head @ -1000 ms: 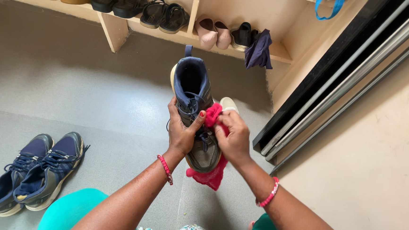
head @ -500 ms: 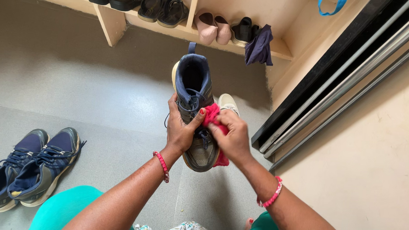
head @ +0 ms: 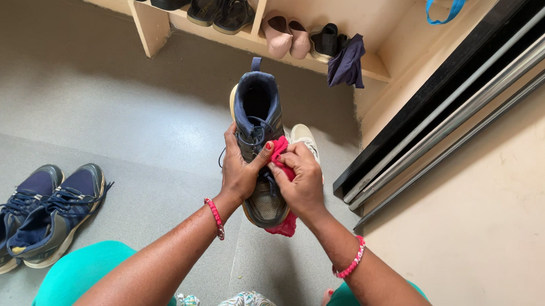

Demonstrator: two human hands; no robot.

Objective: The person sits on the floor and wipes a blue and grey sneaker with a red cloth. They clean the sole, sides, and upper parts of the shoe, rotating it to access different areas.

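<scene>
Bunched tighter since a second ago: less of the red cloth (head: 282, 162) hangs below. On the floor at left a pair of navy sneakers (head: 32, 215) lies. The left hand (head: 241, 173) is clamped round a navy-and-grey laced shoe (head: 258, 143), held mid-air. The right hand (head: 299, 181) is pressed on the cloth against its laces; wiping judged under way.

Grey speckled floor with a pale wooden shoe rack along the far wall.

The floor (head: 99, 98) is lit evenly by daylight; the shoe rack (head: 255, 19) holds sandals and flats, and a dark sliding-door track (head: 452, 101) runs beside a cream wall (head: 509, 205) on the right.
</scene>
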